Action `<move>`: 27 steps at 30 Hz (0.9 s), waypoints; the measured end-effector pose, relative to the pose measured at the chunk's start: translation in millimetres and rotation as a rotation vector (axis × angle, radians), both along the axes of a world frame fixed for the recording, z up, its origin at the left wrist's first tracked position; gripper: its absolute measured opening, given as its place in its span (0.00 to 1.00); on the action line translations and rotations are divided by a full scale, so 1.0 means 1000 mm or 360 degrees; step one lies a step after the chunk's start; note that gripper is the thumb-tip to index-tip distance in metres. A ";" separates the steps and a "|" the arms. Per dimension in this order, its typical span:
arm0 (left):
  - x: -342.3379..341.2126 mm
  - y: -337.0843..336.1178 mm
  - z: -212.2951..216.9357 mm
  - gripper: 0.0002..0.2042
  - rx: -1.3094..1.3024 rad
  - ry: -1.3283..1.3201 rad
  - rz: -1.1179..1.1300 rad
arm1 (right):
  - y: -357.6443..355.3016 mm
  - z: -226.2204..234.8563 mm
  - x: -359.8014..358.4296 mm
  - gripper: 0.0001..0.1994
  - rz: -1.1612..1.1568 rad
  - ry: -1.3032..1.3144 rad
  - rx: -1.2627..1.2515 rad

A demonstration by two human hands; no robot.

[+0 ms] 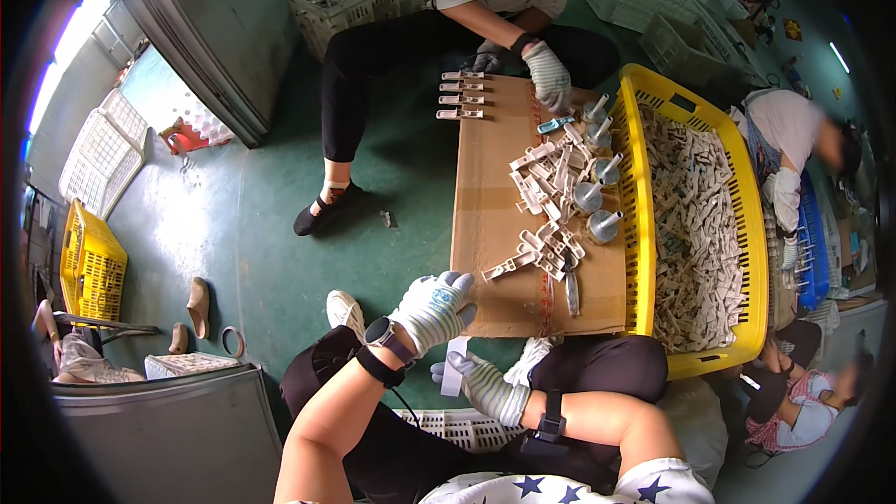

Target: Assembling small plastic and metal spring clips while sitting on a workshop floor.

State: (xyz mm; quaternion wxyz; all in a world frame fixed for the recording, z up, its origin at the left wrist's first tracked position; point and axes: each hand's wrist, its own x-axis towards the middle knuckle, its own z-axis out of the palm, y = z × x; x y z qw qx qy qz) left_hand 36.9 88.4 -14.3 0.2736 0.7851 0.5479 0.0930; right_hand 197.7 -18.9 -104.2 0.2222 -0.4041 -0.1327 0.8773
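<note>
My left hand (434, 310), in a striped knit glove, is at the near left corner of the cardboard sheet (495, 289). Its fingers are curled together, and what they hold, if anything, is hidden. Just below, my right hand (492, 390), gloved the same way, pinches a pale strip (454, 369) that hangs beside the cardboard's near edge. Plastic clips (541, 177) lie in a loose pile on the cardboard, with one clip (507, 266) pointing toward my left hand. A dark-handled tool (572, 291) rests near the cardboard's near side.
Several metal cylinders with upright pegs (604, 226) stand along the cardboard's right side. Beyond them is a yellow crate (635, 224) full of clips. Across from me, a co-worker's gloved hand (549, 75) hovers over the cardboard, near several clips (462, 98) lined along its left edge.
</note>
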 end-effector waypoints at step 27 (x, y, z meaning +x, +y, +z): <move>-0.010 -0.001 0.012 0.23 -0.0158 0.0097 -0.0023 | 0.001 0.004 0.000 0.18 0.0017 -0.0013 0.0004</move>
